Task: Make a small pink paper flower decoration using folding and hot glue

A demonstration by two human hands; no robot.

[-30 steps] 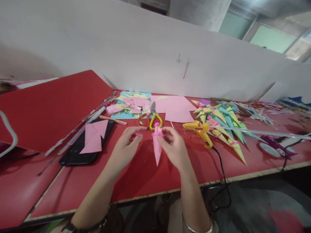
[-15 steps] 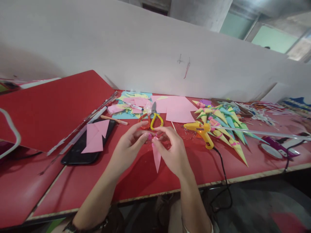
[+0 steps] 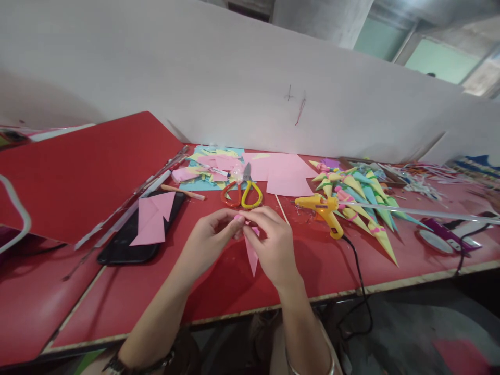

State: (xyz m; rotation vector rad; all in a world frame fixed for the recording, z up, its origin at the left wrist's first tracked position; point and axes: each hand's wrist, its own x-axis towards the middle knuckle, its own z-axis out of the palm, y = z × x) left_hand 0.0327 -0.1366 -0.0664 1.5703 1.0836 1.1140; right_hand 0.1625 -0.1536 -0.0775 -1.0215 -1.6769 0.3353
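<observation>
A small pink paper cone (image 3: 252, 256) points down toward me, its upper part covered by the fingers. My right hand (image 3: 275, 245) is closed round that upper end, thumb and fingers pinching. From the other side my left hand (image 3: 213, 242) meets it, thumb and fingertips pressed together on a bright pink bit (image 3: 238, 218) at the cone's top. What exactly this bit is, I cannot make out. Just beyond the fingertips lie scissors (image 3: 247, 194) with one red and one yellow handle.
A yellow glue gun (image 3: 320, 208) with a lit light and a cord lies right, beside a pile of finished paper cones (image 3: 363, 195). Pink sheets (image 3: 291, 177) and paper scraps (image 3: 214, 169) lie behind. Left, cut pink paper (image 3: 152, 221) rests on a black phone (image 3: 133, 255).
Both hands have drawn closer, their fingertips now touching over the bright pink bit. The scissors' handles, partly covered before, now show whole.
</observation>
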